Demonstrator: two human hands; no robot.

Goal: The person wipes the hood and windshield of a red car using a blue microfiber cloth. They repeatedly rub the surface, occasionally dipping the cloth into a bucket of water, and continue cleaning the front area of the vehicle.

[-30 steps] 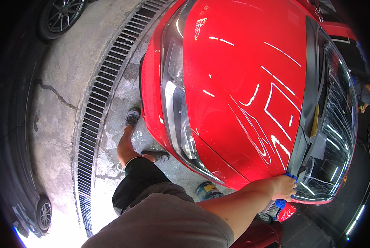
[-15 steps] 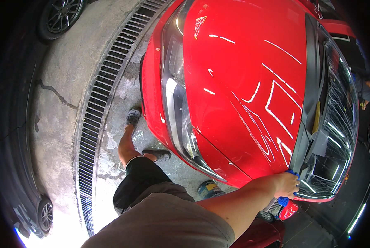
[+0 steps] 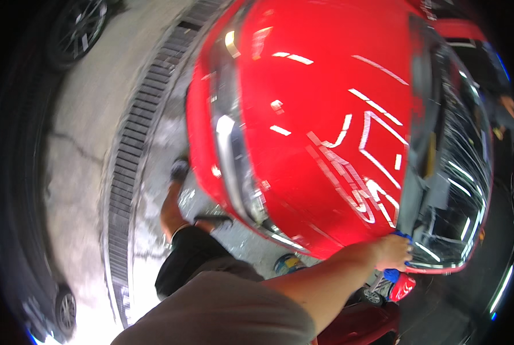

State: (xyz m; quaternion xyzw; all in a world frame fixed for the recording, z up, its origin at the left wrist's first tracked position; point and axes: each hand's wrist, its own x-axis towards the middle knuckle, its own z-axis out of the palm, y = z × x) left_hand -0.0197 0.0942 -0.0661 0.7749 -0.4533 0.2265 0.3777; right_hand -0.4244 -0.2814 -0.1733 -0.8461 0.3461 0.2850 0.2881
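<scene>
- Right hand [image 3: 392,252] — fingers curled over a blue cloth [image 3: 399,236], pressing it to the near right corner of the red car hood [image 3: 326,115], just beside the windshield [image 3: 464,172]
- Cloth — bunched under the fingers; blue edges peek out above and below
- Left hand — not in view
- Risk — grit trapped under the cloth could scratch the paint; a loose grip could drop it

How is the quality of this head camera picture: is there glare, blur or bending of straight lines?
Head view: white light streaks glare on the red car hood; the whole frame is softly motion-blurred; the fisheye bends the floor drain grate into a curve and blackens the corners; the right hand, on a blue cloth at the hood's edge beside the windshield, is soft but readable.
</scene>
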